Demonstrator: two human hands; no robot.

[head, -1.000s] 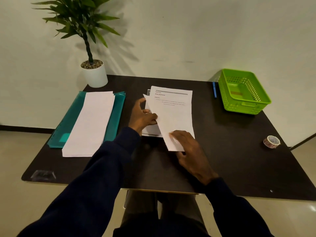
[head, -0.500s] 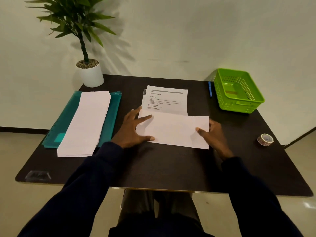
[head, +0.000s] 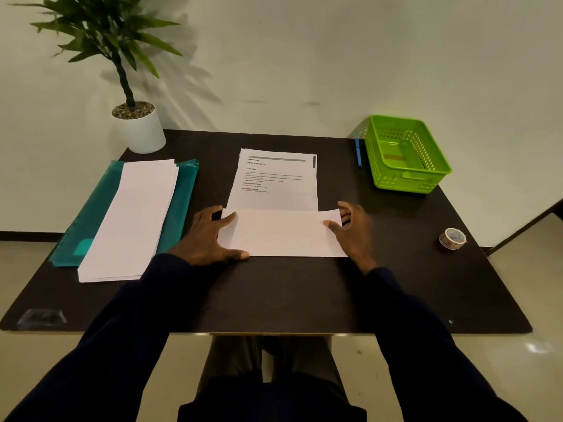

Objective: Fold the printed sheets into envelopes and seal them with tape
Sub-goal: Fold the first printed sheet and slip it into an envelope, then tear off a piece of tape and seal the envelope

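Dark tabletop (head: pixel 304 293) runs up to a pale wall. A blank-side sheet (head: pixel 280 233) lies sideways on it in front of the person, its far edge overlapping the near end of the printed stack (head: pixel 274 178). The left hand (head: pixel 207 239) presses the sheet's left end, fingers spread flat. The right hand (head: pixel 353 236) has its thumb on top of the right end and its fingers past the edge; pinching or merely resting, one cannot tell. The tape roll (head: pixel 452 238) sits well apart to the right.

The sheet looks slightly skewed, so creasing it now would likely give a crooked fold. With so little pressure on the right end, the paper could also slide, or drag the stack's top page along.
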